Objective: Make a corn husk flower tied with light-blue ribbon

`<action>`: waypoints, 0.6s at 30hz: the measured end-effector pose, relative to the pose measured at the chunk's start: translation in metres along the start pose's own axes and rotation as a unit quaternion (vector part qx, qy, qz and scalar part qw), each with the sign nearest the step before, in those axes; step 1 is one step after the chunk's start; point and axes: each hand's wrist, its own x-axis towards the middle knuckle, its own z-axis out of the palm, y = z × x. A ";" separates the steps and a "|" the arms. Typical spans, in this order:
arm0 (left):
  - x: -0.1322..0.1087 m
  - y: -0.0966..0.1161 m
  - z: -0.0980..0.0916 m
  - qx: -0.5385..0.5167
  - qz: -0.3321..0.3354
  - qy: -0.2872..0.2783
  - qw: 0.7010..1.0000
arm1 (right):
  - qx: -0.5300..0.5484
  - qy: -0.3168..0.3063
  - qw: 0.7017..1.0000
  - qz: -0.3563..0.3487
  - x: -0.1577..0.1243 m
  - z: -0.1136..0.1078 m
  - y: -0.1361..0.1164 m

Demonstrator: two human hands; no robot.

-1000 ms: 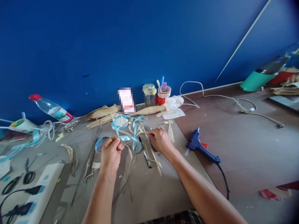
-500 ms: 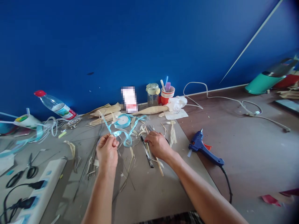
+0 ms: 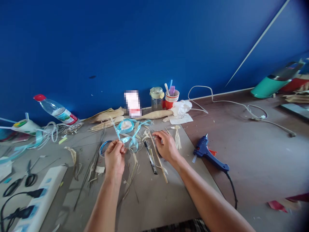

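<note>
My left hand (image 3: 115,157) is closed in a pinch on a light blue ribbon (image 3: 130,137) that loops up off the grey mat (image 3: 154,199) toward its spool (image 3: 125,125). My right hand (image 3: 166,145) rests on the mat with fingers curled, pinching something small I cannot make out, close to a thin wooden stick (image 3: 158,157) and a black pen-like tool (image 3: 151,158). Dried straw strips (image 3: 130,180) lie scattered around both hands.
A blue glue gun (image 3: 209,155) lies right of my right hand, cord trailing. Scissors (image 3: 23,180) and a white power strip (image 3: 38,199) sit at left. A water bottle (image 3: 56,111), jar (image 3: 156,98), red cup (image 3: 172,96) and husks line the blue wall. White cable (image 3: 241,104) crosses the table.
My left hand shifted slightly right and lower with the ribbon. My right hand moved up toward the straw pieces, fingers now pinched. The camera view shifted a little.
</note>
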 end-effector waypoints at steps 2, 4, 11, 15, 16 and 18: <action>0.000 -0.004 0.001 0.003 -0.004 -0.003 1.000 | 0.001 0.003 1.000 0.003 -0.001 0.001 -0.001; -0.001 -0.007 0.002 0.006 -0.010 -0.005 1.000 | -0.002 0.000 1.000 -0.005 -0.003 0.004 -0.003; -0.006 -0.012 0.005 -0.002 -0.032 -0.028 0.999 | 0.037 0.033 0.999 0.013 -0.007 0.004 -0.011; -0.013 -0.010 0.005 -0.008 -0.046 -0.045 0.998 | 0.058 0.035 0.997 0.049 -0.006 -0.004 -0.023; -0.014 -0.009 0.005 -0.008 -0.045 -0.048 0.998 | 0.060 0.018 0.996 0.065 -0.005 -0.006 -0.027; -0.018 -0.008 0.005 -0.002 -0.044 -0.054 0.998 | 0.064 -0.012 0.994 0.087 -0.005 -0.012 -0.038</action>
